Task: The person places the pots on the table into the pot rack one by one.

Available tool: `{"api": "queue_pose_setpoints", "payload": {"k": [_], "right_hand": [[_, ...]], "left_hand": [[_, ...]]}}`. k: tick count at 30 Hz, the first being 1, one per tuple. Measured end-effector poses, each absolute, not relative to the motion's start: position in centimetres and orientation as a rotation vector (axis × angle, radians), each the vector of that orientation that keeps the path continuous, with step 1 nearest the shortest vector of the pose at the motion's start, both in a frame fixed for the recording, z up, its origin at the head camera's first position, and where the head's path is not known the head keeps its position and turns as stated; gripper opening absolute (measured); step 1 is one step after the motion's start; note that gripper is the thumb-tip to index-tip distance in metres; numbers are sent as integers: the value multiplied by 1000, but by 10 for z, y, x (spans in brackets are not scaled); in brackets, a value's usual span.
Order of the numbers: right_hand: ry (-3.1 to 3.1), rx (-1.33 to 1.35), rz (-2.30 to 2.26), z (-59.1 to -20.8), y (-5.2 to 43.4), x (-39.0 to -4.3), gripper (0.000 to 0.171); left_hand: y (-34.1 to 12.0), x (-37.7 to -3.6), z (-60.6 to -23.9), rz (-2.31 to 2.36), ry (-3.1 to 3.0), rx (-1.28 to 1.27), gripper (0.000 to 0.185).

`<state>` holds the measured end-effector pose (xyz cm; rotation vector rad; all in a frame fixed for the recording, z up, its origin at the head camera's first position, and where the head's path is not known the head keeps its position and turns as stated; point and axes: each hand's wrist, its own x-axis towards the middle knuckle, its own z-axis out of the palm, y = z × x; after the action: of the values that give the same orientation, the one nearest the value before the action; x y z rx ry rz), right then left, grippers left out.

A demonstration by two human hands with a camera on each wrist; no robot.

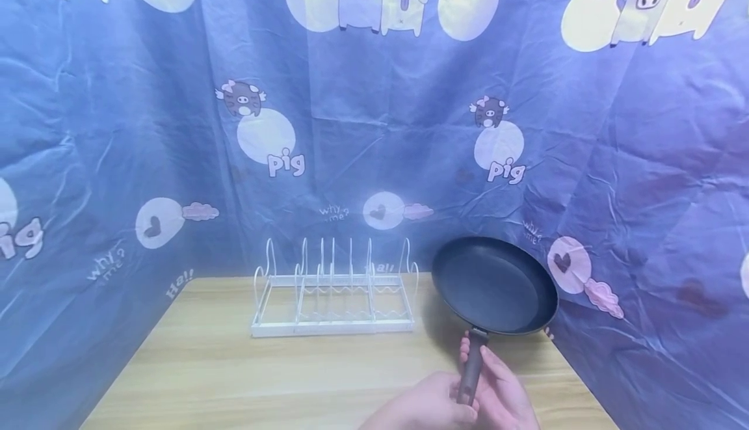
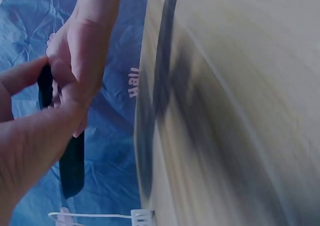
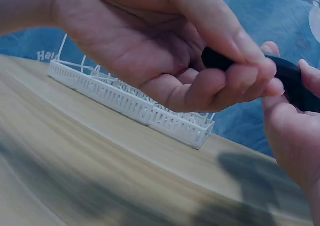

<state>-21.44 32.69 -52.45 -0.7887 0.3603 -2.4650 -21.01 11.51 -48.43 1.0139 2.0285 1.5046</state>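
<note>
1. Here's the pan [image 1: 494, 283], tilted, right of the rack [image 1: 333, 330]; whether it touches the bench [image 1: 263, 378], can't tell!
2. Both hands on the handle [image 1: 470, 375]: left hand [image 1: 435, 401] pinching its end, right hand [image 1: 506, 391] gripping nearer the pan.
3. Danger: the weight hangs well ahead of that grip, so slack fingers could let it twist; a leftward swing could clip the rack.
4. The count: one pan, one rack, two hands.

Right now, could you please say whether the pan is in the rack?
Out: the pan is held by its handle, right of the rack.
</note>
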Motion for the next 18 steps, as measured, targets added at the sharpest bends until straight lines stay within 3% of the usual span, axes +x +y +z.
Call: {"api": "queue_pose_setpoints", "payload": {"k": [7,14,18], "right_hand": [[585,-819,-2550,-515,320,-213,68],[768,-820,-2588,-500,317,-212,56],[858,-786,-2606,-492,314,-209,53]], "left_hand": [[115,-203,-484,1594,2169,809,8],[113,-194,-473,1639,2332,629,41],[111,-191,-467,1689,2333,586,44]]}}
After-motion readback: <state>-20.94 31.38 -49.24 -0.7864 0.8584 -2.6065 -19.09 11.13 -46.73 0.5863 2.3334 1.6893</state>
